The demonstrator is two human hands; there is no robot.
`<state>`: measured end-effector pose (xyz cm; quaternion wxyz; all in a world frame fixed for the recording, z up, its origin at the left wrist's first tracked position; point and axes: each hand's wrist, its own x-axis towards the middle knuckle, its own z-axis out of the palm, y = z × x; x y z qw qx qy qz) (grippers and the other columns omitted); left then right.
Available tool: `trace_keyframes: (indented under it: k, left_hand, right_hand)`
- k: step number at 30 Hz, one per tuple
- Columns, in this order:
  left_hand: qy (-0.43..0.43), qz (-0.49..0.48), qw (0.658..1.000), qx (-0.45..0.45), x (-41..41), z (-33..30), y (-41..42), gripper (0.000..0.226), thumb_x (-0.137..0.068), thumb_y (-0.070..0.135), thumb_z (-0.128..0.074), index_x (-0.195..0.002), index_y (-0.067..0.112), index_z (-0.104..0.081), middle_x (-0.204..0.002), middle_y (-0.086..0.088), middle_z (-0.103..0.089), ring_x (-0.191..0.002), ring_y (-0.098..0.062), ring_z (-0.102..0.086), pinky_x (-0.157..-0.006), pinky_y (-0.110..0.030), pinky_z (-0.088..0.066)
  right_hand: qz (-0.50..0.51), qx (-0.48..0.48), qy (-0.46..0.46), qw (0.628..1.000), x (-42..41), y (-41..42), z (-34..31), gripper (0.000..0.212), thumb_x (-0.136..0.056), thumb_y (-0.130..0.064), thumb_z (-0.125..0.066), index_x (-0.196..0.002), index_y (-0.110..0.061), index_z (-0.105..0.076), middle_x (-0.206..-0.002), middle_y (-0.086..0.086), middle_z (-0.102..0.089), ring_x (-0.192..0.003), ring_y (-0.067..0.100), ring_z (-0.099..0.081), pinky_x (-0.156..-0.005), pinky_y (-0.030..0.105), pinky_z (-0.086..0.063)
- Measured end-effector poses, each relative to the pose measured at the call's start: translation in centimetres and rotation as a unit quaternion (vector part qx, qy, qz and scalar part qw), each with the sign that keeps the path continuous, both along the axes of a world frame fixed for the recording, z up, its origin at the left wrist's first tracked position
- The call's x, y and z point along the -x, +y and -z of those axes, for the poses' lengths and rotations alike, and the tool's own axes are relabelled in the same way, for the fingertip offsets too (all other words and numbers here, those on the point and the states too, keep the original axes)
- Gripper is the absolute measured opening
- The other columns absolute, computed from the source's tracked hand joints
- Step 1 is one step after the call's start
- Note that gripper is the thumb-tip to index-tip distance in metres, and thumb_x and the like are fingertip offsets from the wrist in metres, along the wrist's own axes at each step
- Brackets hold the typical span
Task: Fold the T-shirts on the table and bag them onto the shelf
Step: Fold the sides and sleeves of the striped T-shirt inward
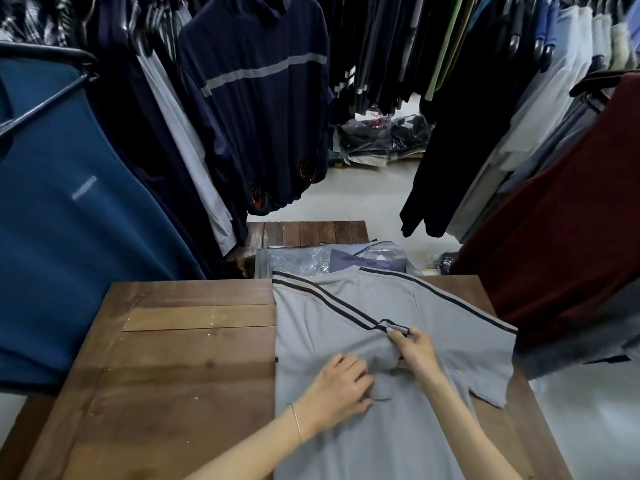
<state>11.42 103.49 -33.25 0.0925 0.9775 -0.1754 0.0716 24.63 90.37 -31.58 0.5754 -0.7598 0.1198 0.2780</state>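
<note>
- A grey T-shirt (363,341) with dark shoulder stripes lies flat on a wooden table (194,348), directly under both hands, its collar pointing away from the person.
- The right hand (414,348) pinches the striped cuff of one sleeve, which has been drawn across to the middle of the shirt.
- The left hand (341,386) sits just beside it, nearer the person, fingers curled into a bunch of cloth at the chest.
- The other sleeve (485,362) lies spread out flat to the right of the hands.
- Judging by this, folding has only begun: one sleeve is coming in, the other sleeve and the body are not yet folded, and bagging and shelving are all left to do.
- Beyond the hands, past the collar, clear plastic bags (311,259) lie on a lower wooden surface (one seems to hold a folded garment, though glare makes that unsure).
- Hanging clothes (256,98) crowd in on both sides and ahead.
- More bagged goods (384,136) lie on the floor far ahead.
- No shelf can be made out.
- The shirt's hem is cut off at the bottom edge, and the right thumb is hidden under the cloth.
</note>
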Motion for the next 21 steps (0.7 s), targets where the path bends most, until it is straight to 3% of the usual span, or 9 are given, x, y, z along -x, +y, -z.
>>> trace_keyframes:
  k: [2, 5, 8, 11, 14, 16, 19, 21]
  left_hand:
    - [0.002, -0.010, 1.000, -0.004, 0.2, 0.4, -0.8, 0.023, -0.069, 0.045, -0.060, -0.073, 0.023, -0.061, -0.078, 0.006, -0.056, -0.076, -0.015, -0.050, -0.069, -0.027, -0.034]
    - [-0.020, -0.030, 0.999, -0.015, 0.4, 0.7, -1.3, 0.014, -0.067, 0.033, -0.068, -0.068, 0.022, -0.059, -0.072, 0.005, -0.055, -0.070, -0.016, -0.047, -0.065, -0.027, -0.034]
    - [-0.029, -0.055, 0.997, 0.049, 0.1, 0.2, -1.4, 0.015, -0.064, 0.018, -0.070, -0.068, 0.021, -0.056, -0.069, 0.004, -0.052, -0.066, -0.016, -0.047, -0.062, -0.026, -0.035]
    - [0.002, -0.017, 0.987, 0.158, 0.6, -1.5, -0.6, 0.007, -0.076, 0.017, -0.058, -0.082, 0.018, -0.054, -0.078, 0.003, -0.055, -0.074, -0.016, -0.049, -0.066, -0.025, -0.037]
    - [0.027, 0.011, 0.981, 0.194, 1.5, -2.3, 0.8, 0.011, -0.084, 0.022, -0.056, -0.093, 0.017, -0.055, -0.087, 0.003, -0.058, -0.083, -0.014, -0.051, -0.074, -0.025, -0.037]
    - [0.007, -0.027, 0.981, 0.191, 1.4, -1.9, 2.0, 0.015, -0.087, 0.023, -0.053, -0.101, 0.019, -0.056, -0.095, 0.004, -0.060, -0.091, -0.013, -0.054, -0.082, -0.025, -0.039]
    - [-0.047, -0.158, 0.970, 0.176, 1.1, -0.6, 4.5, 0.022, -0.089, 0.020, -0.044, -0.108, 0.019, -0.054, -0.105, 0.002, -0.056, -0.097, -0.016, -0.052, -0.088, -0.028, -0.039]
    - [-0.036, -0.243, 0.958, 0.149, 1.1, 0.0, 6.4, 0.028, -0.090, 0.025, -0.040, -0.114, 0.016, -0.051, -0.114, -0.001, -0.052, -0.104, -0.021, -0.050, -0.092, -0.034, -0.043]
  right_hand:
    - [-0.003, 0.007, -0.004, 1.000, 0.0, -0.1, -0.1, 0.010, -0.088, -0.017, -0.067, -0.084, -0.008, -0.064, -0.073, 0.011, -0.062, -0.065, 0.023, -0.060, -0.049, 0.032, -0.054]
    - [-0.023, 0.029, -0.011, 0.999, -0.4, -0.6, 0.7, 0.032, -0.074, -0.035, -0.079, -0.086, -0.006, -0.069, -0.072, 0.011, -0.063, -0.068, 0.026, -0.062, -0.060, 0.045, -0.055]
    - [-0.036, 0.025, -0.012, 0.999, -0.4, -0.5, -0.3, 0.012, -0.078, -0.017, -0.077, -0.083, -0.010, -0.068, -0.080, 0.013, -0.068, -0.075, 0.027, -0.065, -0.065, 0.044, -0.056]
    - [-0.021, 0.027, -0.019, 0.999, -0.2, -0.8, -1.3, 0.014, -0.082, -0.002, -0.071, -0.076, -0.010, -0.061, -0.074, 0.011, -0.063, -0.064, 0.020, -0.059, -0.047, 0.029, -0.053]
    - [-0.013, 0.049, -0.005, 0.999, 0.4, -1.8, -0.7, 0.018, -0.084, 0.001, -0.067, -0.073, -0.009, -0.055, -0.069, 0.009, -0.059, -0.052, 0.016, -0.057, -0.033, 0.023, -0.046]
    - [-0.011, 0.071, 0.001, 0.997, 0.8, -2.3, 0.0, 0.013, -0.083, -0.004, -0.069, -0.078, -0.007, -0.057, -0.076, 0.012, -0.063, -0.051, 0.019, -0.060, -0.034, 0.026, -0.047]
    - [-0.013, 0.088, -0.011, 0.996, 1.1, -2.5, 0.2, 0.016, -0.078, -0.011, -0.074, -0.087, -0.006, -0.062, -0.088, 0.014, -0.067, -0.069, 0.029, -0.067, -0.047, 0.035, -0.056]
    - [-0.010, 0.085, -0.014, 0.996, 1.2, -2.5, 0.2, 0.015, -0.077, -0.010, -0.074, -0.087, -0.006, -0.063, -0.091, 0.016, -0.068, -0.080, 0.032, -0.068, -0.052, 0.036, -0.056]
